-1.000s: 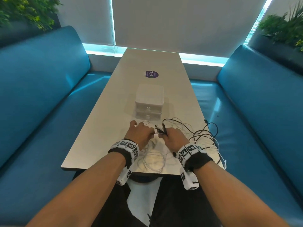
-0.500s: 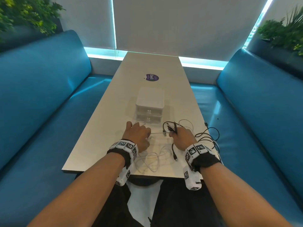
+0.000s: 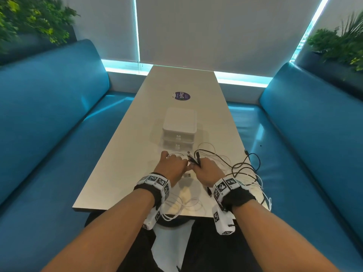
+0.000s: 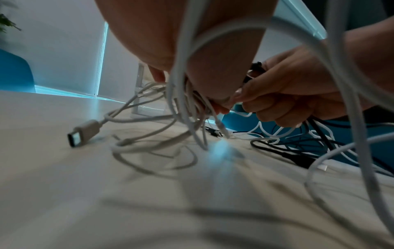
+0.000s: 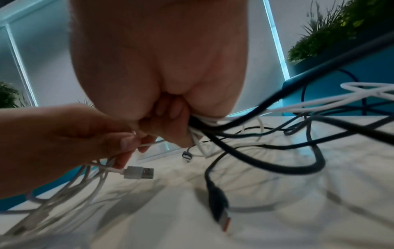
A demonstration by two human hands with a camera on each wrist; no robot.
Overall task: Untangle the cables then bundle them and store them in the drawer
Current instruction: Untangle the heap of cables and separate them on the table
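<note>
White cables (image 3: 180,205) and black cables (image 3: 245,165) lie tangled on the near end of the table (image 3: 121,169). My left hand (image 3: 172,165) grips a bunch of white cables (image 4: 187,104) just above the tabletop. My right hand (image 3: 206,169) grips a mixed bunch of black and white cables (image 5: 204,124), with black plug ends (image 3: 196,159) sticking up beyond its knuckles. The two hands nearly touch. A white USB plug (image 5: 139,172) hangs below the left fingers. A black plug (image 5: 219,212) rests on the table. The small white drawer unit (image 3: 179,130) stands closed just beyond the hands.
Blue benches (image 3: 49,122) flank the table on both sides. Some cable loops hang over the table's right edge (image 3: 263,191) and near edge. A purple sticker (image 3: 182,96) lies on the table past the drawer unit. Plants (image 3: 337,44) stand behind the seat backs.
The hands spread apart half a second ago with a white cable stretched between them. Now they have come back together, and the right hand has moved left.
</note>
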